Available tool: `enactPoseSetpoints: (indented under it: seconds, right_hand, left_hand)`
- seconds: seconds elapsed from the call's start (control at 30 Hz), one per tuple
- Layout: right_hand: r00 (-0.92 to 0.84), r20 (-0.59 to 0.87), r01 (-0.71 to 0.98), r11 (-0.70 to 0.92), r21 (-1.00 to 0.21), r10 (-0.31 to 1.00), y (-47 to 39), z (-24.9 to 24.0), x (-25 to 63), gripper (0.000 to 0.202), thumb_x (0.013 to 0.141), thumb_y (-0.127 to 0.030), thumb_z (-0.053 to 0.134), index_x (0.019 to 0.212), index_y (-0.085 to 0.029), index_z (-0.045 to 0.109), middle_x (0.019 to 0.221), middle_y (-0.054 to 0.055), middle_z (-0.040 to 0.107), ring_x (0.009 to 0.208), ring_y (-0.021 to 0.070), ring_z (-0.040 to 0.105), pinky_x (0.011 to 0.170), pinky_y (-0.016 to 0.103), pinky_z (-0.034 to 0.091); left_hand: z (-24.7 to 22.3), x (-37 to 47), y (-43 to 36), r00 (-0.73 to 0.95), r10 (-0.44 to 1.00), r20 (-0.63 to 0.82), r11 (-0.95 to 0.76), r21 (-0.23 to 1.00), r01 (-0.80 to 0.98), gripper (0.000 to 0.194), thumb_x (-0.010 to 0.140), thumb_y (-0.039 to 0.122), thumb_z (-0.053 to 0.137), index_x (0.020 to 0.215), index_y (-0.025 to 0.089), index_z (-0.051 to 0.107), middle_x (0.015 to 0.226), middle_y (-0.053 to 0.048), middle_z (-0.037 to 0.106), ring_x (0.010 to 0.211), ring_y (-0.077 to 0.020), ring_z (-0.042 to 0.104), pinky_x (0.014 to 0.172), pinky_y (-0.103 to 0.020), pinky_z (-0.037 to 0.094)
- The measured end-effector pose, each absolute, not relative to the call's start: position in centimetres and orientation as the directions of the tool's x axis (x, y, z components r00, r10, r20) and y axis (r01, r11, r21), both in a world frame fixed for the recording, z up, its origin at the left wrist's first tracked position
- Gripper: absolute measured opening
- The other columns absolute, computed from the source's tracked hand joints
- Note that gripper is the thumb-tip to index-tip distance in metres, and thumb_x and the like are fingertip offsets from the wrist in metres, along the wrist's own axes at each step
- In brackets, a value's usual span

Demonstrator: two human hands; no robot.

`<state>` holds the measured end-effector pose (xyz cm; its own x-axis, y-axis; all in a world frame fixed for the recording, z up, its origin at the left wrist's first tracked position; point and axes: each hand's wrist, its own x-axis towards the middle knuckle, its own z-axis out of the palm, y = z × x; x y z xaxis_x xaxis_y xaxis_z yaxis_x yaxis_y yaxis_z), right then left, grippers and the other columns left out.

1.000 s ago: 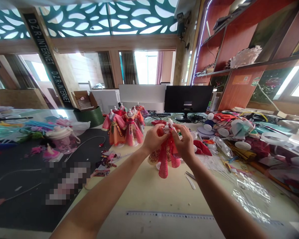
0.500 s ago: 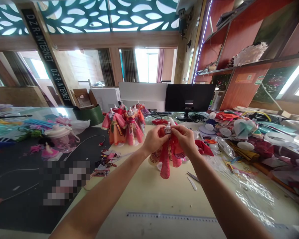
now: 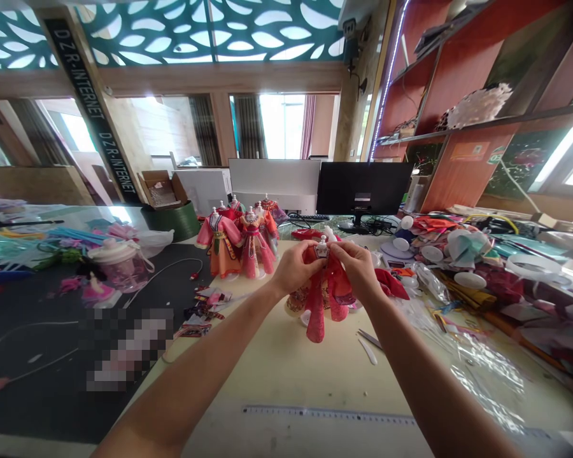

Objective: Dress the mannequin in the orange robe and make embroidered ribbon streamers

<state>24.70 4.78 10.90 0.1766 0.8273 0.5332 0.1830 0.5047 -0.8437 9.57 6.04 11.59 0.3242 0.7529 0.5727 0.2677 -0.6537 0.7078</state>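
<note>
Dress [image 3: 316,315] sits between our left hand [image 3: 293,267] and right hand [image 3: 357,262], both pinching it beside the collar [image 3: 320,250]; we judge that uneven tugging by either hand could pull the collar askew.

The red dress [image 3: 316,315] is patterned cloth, with glossy, crinkled plastic film [image 3: 489,385] to its right, a matt black plastic monitor [image 3: 346,184] behind and a smooth tabletop [image 3: 277,372] below
</note>
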Motion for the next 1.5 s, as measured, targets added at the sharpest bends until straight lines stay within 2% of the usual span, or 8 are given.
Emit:
enactPoseSetpoints:
  seconds: [0.27, 0.47, 0.63, 0.73, 0.8, 0.9, 1.1, 1.5]
  right_hand:
    - [0.249, 0.607, 0.291, 0.54, -0.79, 0.755, 3.9, 11.3, 24.5, 0.02, 0.076, -0.03, 0.056, 0.085, -0.018, 0.069, 0.085, 0.005, 0.068, 0.081, 0.0196, 0.061, 0.076, 0.035, 0.047]
    - [0.264, 0.84, 0.511, 0.67, -0.538, 0.474, 0.1, 8.4, 24.2, 0.014, 0.081, -0.022, 0.052, 0.089, -0.021, 0.064, 0.088, 0.004, 0.064, 0.084, 0.0184, 0.059, 0.078, 0.035, 0.046]
    - [0.239, 0.473, 0.132, 0.454, -0.881, 0.848, -1.7, 4.7, 23.4, 0.011, 0.073, -0.027, 0.062, 0.08, -0.021, 0.068, 0.082, 0.003, 0.065, 0.077, 0.0173, 0.056, 0.069, 0.03, 0.044]
    - [0.197, 0.274, -0.07, 0.292, -0.954, 0.941, -1.3, 3.9, 23.0, 0.016, 0.071, -0.032, 0.063, 0.077, -0.018, 0.067, 0.063, 0.001, 0.06, 0.055, 0.0128, 0.05, 0.051, 0.026, 0.039]
    - [0.161, 0.198, -0.17, 0.225, -0.959, 0.967, -0.8, 3.9, 22.8, 0.019, 0.07, -0.035, 0.063, 0.071, -0.017, 0.063, 0.051, -0.003, 0.051, 0.044, 0.009, 0.041, 0.043, 0.024, 0.033]
    - [0.087, 0.082, -0.353, 0.108, -0.929, 0.993, -0.1, 4.2, 22.7, 0.026, 0.068, -0.038, 0.064, 0.06, -0.016, 0.052, 0.047, -0.005, 0.042, 0.041, 0.0057, 0.034, 0.04, 0.021, 0.028]
    - [-0.073, -0.028, -0.604, -0.067, -0.794, 0.997, 1.1, 4.8, 23.0, 0.033, 0.058, -0.031, 0.071, 0.058, -0.018, 0.041, 0.047, -0.01, 0.031, 0.039, 0.0014, 0.021, 0.035, 0.016, 0.02]
    - [-0.133, -0.036, -0.708, -0.12, -0.696, 0.99, 1.4, 4.4, 22.9, 0.033, 0.057, -0.023, 0.072, 0.051, -0.018, 0.04, 0.041, -0.01, 0.028, 0.038, 0.0014, 0.021, 0.034, 0.015, 0.022]
  left_hand:
    - [11.8, 9.6, 5.7, 0.316, 0.744, 0.589, -0.667, 0.687, 0.288, 0.033, 0.074, 0.034, 0.065, 0.102, 0.017, 0.06, 0.097, -0.006, 0.065, 0.09, -0.0201, 0.06, 0.079, -0.03, 0.049]
    - [11.4, 9.2, 5.4, 0.303, 0.752, 0.586, -0.659, 0.682, 0.316, 0.042, 0.075, 0.037, 0.064, 0.112, 0.019, 0.055, 0.106, -0.007, 0.064, 0.097, -0.0221, 0.06, 0.084, -0.034, 0.049]
    - [10.0, 8.8, 3.8, 0.167, 0.59, 0.79, -0.767, 0.483, 0.423, 0.039, 0.078, 0.028, 0.06, 0.115, 0.016, 0.053, 0.115, -0.01, 0.059, 0.11, -0.023, 0.053, 0.098, -0.038, 0.041]
    - [8.2, 8.9, 1.9, 0.012, 0.498, 0.867, -0.778, 0.441, 0.447, 0.024, 0.078, 0.026, 0.059, 0.1, 0.016, 0.061, 0.101, -0.01, 0.063, 0.102, -0.0223, 0.056, 0.096, -0.039, 0.041]
    - [6.8, 9.5, 0.6, -0.013, 0.67, 0.742, -0.705, 0.642, 0.303, 0.017, 0.079, 0.028, 0.059, 0.09, 0.017, 0.065, 0.087, -0.007, 0.064, 0.08, -0.0171, 0.059, 0.08, -0.032, 0.047]
    - [5.3, 10.7, -0.4, -0.013, 0.963, 0.268, -0.267, 0.954, -0.134, 0.02, 0.074, 0.035, 0.064, 0.079, 0.015, 0.064, 0.066, -0.001, 0.059, 0.056, -0.0102, 0.053, 0.055, -0.022, 0.044]
    - [5.2, 12.1, 0.8, 0.083, 0.996, -0.014, 0.046, 0.917, -0.397, 0.037, 0.066, 0.044, 0.068, 0.06, 0.014, 0.049, 0.05, 0.004, 0.045, 0.039, -0.0034, 0.035, 0.037, -0.017, 0.024]
    - [5.6, 12.7, 1.9, 0.192, 0.981, -0.038, 0.138, 0.833, -0.536, 0.031, 0.06, 0.027, 0.071, 0.059, 0.015, 0.042, 0.048, 0.008, 0.039, 0.041, -0.0015, 0.032, 0.04, -0.014, 0.025]
